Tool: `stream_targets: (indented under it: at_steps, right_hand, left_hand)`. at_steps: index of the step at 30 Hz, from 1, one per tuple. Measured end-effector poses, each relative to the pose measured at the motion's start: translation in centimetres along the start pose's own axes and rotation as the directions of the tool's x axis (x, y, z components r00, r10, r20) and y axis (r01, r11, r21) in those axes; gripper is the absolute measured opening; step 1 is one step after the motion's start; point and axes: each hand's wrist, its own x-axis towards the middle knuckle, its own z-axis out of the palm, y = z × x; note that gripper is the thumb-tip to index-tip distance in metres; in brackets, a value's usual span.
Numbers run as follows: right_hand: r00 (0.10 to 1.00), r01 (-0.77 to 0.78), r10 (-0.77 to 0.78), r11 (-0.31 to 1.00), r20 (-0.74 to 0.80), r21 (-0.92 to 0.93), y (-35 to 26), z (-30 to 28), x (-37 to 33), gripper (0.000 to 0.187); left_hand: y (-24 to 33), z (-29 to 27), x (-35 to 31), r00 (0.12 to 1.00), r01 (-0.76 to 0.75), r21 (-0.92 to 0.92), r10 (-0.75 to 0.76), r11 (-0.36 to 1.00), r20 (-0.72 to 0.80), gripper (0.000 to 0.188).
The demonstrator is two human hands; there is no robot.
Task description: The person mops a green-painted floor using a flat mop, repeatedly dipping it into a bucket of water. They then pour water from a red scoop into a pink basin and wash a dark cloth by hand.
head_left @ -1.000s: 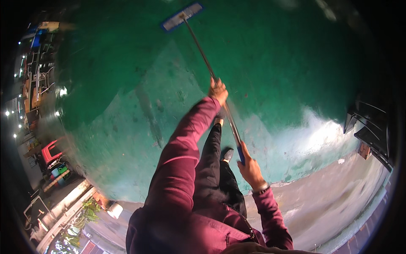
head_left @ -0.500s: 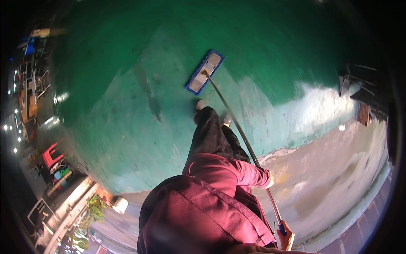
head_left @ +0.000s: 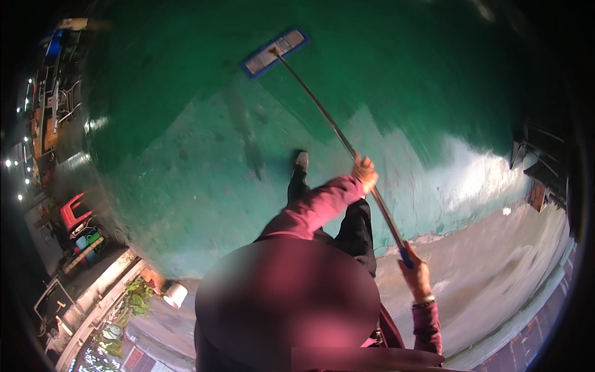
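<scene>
A flat dust mop with a blue-fringed rectangular head (head_left: 276, 52) lies on the green floor (head_left: 186, 80), its long metal pole (head_left: 322, 114) slanting down to the right toward me. Around the middle of the pole my left hand (head_left: 365, 174) is closed, the arm in its dark red sleeve reaching across my body. At the pole's near end, my right hand (head_left: 416, 273) grips the blue handle end (head_left: 406, 256). Below the left hand, one of my shoes (head_left: 302, 160) stands on the paler green patch. A blurred oval covers much of my torso.
Red plastic stool (head_left: 75, 212), a white bucket (head_left: 175, 296) and leafy plants (head_left: 135, 297) stand at the left. Dark metal furniture (head_left: 545, 164) is at the right. A grey concrete strip (head_left: 471, 266) borders the green floor on the near side.
The mop head has slid forward and a little left, turning on the way. Both hands have moved forward with the pole, and the left arm is stretched farther out.
</scene>
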Motion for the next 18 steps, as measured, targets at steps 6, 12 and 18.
stream_targets:
  at_steps: [6,12,18]
  right_hand:
    - [0.970,0.180,-0.203,0.970,0.136,0.161,-21.9,13.5,14.9,0.063]
    - [0.965,0.239,-0.246,0.967,0.088,0.089,-31.1,22.2,19.5,0.063]
    - [0.971,0.141,-0.178,0.966,0.161,0.218,-18.4,24.5,7.8,0.063]
  left_hand:
    - [-27.2,-10.2,-4.1,0.914,0.386,0.304,-0.318,0.871,-0.251,0.012]
    - [-38.9,-11.7,-6.4,0.834,0.550,0.420,-0.461,0.721,-0.302,0.024]
    - [-28.3,1.6,-10.2,0.834,0.493,0.811,-0.437,0.317,-0.336,0.045]
